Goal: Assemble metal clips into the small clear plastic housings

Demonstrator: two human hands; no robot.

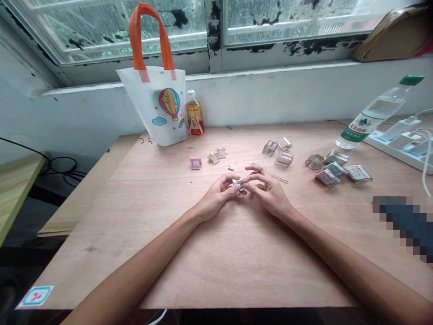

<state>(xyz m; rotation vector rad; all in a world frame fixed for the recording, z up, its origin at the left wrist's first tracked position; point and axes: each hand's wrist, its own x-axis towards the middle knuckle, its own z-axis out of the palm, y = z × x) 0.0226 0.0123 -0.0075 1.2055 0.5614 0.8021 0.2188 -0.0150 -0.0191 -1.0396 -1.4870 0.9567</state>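
Near the middle of the wooden table, my left hand (219,196) pinches a small pale plastic piece (238,183) between thumb and fingers. My right hand (269,189) meets it from the other side, its thumb and fingertips closed on the same piece. A slim screwdriver (278,177) lies just behind my right hand. Behind the held piece lies a tiny metallic part (232,167). Farther back and left are a pink-purple piece (195,163) and two cream pieces (216,155). Fine detail of the held piece is partly covered by my fingers.
Clear boxy cases (284,158) stand behind my right hand, with several tinted ones (359,174) farther right. A water bottle (368,115) leans by a power strip (399,151). A white bag (152,108) and a drink bottle (195,118) stand at the back left.
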